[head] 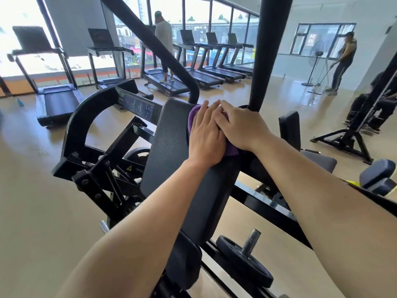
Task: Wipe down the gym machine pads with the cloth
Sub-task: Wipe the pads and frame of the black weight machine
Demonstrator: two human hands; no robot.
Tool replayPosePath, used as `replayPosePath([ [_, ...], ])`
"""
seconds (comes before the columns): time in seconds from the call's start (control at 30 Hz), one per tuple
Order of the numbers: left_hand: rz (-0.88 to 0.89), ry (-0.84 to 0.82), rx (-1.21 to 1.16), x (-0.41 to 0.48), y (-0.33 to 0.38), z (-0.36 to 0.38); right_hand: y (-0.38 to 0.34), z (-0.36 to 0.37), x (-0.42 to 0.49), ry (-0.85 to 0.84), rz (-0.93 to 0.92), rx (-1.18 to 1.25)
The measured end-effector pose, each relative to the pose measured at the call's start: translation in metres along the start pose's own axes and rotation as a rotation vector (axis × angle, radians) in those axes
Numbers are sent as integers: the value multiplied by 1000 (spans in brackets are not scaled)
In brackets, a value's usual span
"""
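Pressing the purple cloth (193,117) flat against the top edge of the machine's long back pad (169,145), the person has the left hand (206,136) spread with straight fingers and the right hand (239,125) laid beside it, fingertips overlapping the left's. Done well, I'd judge, both palms bear evenly and the cloth travels down the pad in overlapping strokes, reaching both side edges without bunching.

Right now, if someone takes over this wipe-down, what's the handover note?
Left hand: flat on the cloth, pressing it to the top of the back pad.
Right hand: lies over the left one, also on the cloth.
Done: cannot tell from the pad's surface.
Left: probably the lower back pad, then the side pad and seat.
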State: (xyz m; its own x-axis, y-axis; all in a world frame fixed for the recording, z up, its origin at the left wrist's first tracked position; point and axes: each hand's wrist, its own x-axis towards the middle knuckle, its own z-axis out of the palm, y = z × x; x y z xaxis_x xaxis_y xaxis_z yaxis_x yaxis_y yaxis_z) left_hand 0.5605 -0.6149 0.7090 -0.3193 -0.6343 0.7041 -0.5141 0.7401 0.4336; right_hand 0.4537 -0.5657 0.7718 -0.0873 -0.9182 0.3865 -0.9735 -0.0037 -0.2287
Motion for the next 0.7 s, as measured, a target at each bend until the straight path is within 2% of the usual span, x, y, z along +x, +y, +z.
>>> replayPosePath([
  [0.1,94,-7,7,-14,12,7,12,17,-30,142,-11,65],
  [0.17,170,-24,42,-33,21,9,16,31,-59,225,-7,211],
  [0.3,261,-125,89,-36,22,3,18,51,-75,261,16,393],
  [0.4,250,-127,87,2,17,-8,12,38,-43,312,69,502],
  [0.47,202,-108,90,14,19,-8,10,38,-32,391,41,554],
  [0.6,216,-74,106,-25,7,6,1,78,-59,589,36,556],
  [0.7,236,-96,113,-57,-6,6,-9,106,-80,598,32,545],
])
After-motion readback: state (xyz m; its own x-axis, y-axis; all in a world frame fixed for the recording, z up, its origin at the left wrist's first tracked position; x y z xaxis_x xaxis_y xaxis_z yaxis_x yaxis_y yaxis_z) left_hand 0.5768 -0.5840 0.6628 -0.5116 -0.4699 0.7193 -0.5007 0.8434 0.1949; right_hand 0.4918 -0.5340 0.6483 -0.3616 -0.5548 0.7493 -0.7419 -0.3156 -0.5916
